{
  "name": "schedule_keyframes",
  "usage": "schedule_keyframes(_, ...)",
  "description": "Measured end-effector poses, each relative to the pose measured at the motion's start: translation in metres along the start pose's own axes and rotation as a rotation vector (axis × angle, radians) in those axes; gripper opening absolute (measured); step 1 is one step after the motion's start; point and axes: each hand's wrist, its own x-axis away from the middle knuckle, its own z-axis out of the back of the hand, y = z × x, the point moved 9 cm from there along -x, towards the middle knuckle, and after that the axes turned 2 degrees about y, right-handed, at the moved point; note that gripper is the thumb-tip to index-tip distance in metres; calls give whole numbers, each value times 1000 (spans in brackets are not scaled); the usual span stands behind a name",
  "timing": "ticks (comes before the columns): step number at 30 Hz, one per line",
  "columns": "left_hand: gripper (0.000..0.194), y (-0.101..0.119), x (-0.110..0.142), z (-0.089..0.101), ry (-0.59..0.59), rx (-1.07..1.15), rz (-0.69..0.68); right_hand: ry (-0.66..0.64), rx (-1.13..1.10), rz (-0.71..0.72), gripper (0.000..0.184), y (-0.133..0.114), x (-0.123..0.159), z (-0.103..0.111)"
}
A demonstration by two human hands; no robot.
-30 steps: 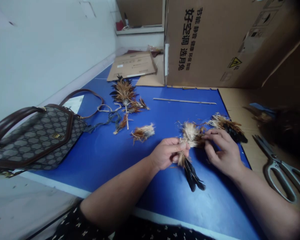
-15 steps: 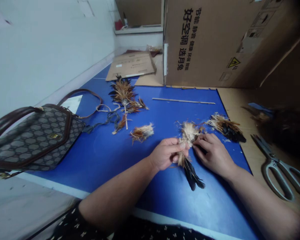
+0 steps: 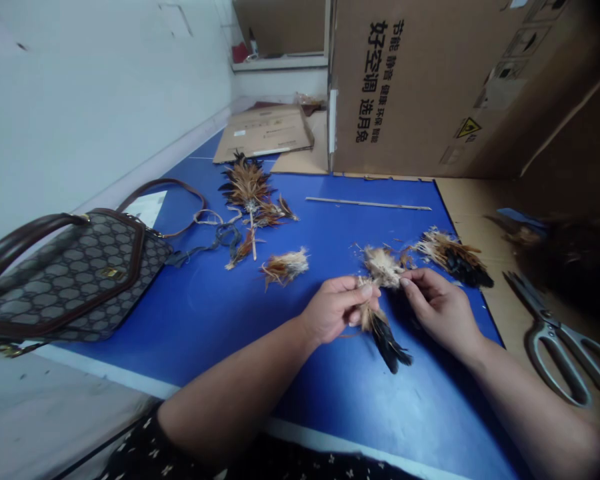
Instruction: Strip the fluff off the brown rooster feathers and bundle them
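Observation:
My left hand [image 3: 337, 308] pinches a small bunch of feathers [image 3: 386, 337] by its pale quill ends; the black tips point down toward me. Just to its right, my right hand [image 3: 437, 307] has thumb and forefinger pressed together at the edge of a pile of pale fluff [image 3: 381, 265]. Whatever sits between those fingertips is too small to make out. Behind my right hand lies a bundle of cream, brown and black feathers [image 3: 453, 257]. A smaller tuft of brown and white feathers [image 3: 285, 265] rests to the left of my left hand.
A feather duster head on a stick [image 3: 247, 187] lies at the back left, beside dark cord [image 3: 227, 233]. A thin stick [image 3: 367, 203] lies across the blue table [image 3: 220, 307]. Scissors [image 3: 550, 320] are at right, a handbag [image 3: 80, 273] at left, a cardboard box [image 3: 420, 87] behind.
My right hand has shifted slightly right, away from my left hand, and its thumb and forefinger now show pinched. The left hand keeps its hold on the feathers.

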Motion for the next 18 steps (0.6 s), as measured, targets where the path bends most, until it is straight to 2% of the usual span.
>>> schedule_keyframes(3, 41, 1, -1, -1, 3, -64, -54, -90, -124, -74, 26, 3, 2, -11)
schedule_keyframes(9, 35, 2, -3, 2, 56, -222, -153, -137, -135, -50, 26, -7, 3, -16)
schedule_keyframes(11, 37, -1, -4, 2, 51, -249, -127, -144, -146, -59, 26, -8, 3, -16)
schedule_keyframes(15, 43, -15, -3, -1, 2, -297, 24, -161, -176, -93, 31, -5, 5, -16)
schedule_keyframes(18, 42, -17, -3, 0, 19, -319, 40, -156, -185, -96, 35, -5, 6, -14)
